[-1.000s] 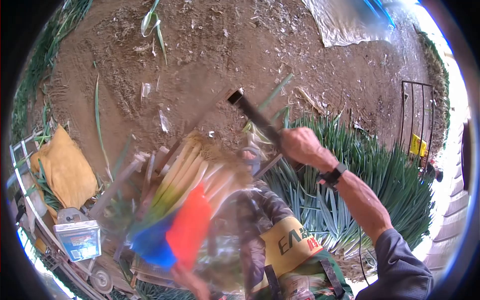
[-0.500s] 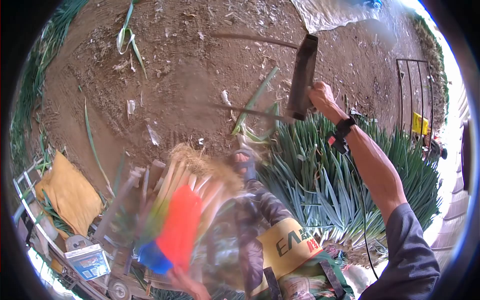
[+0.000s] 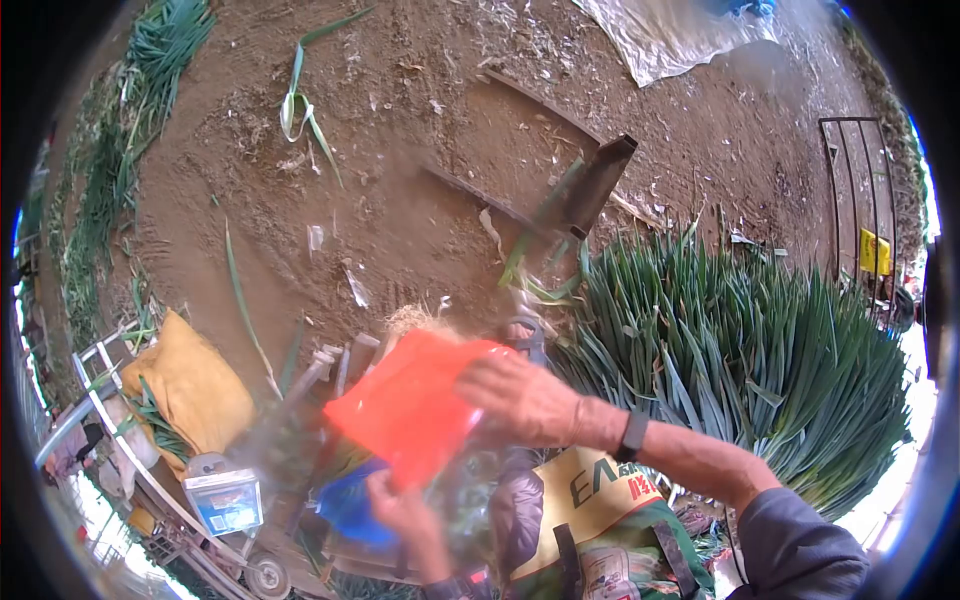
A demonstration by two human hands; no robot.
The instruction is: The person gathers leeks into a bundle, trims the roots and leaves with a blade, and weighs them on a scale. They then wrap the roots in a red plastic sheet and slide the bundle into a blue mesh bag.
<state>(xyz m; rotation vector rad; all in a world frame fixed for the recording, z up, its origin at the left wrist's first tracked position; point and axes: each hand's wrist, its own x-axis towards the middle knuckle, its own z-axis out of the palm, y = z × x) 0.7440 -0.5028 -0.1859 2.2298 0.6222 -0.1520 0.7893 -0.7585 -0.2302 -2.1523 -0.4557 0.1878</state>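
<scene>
A bright red sheet (image 3: pixel 400 400), blurred by motion, lies over pale stalks with a tuft of roots (image 3: pixel 418 320) at its upper edge. At its lower edge my left hand (image 3: pixel 405 515) is closed on it. My right hand (image 3: pixel 520 395) reaches across to its right side, fingers stretched out against it. Something blue (image 3: pixel 358 508) shows under the red sheet. Beyond the hands, a dark metal frame (image 3: pixel 600 185) with two long bars rests on the soil. A large pile of green onions (image 3: pixel 740 350) is to the right.
A yellow and green sack (image 3: pixel 575 500) covers my lap. At the lower left are an orange-yellow bag (image 3: pixel 205 390), a clear tub (image 3: pixel 225 500) and a metal cart (image 3: pixel 85 375). Loose leaves lie on the soil. A barred rack (image 3: pixel 855 200) stands far right, pale sheeting (image 3: pixel 665 50) at the top.
My right hand has left the metal frame and moved down-left to the red sheet. The frame now sits lower. The red sheet is spread wider and turned.
</scene>
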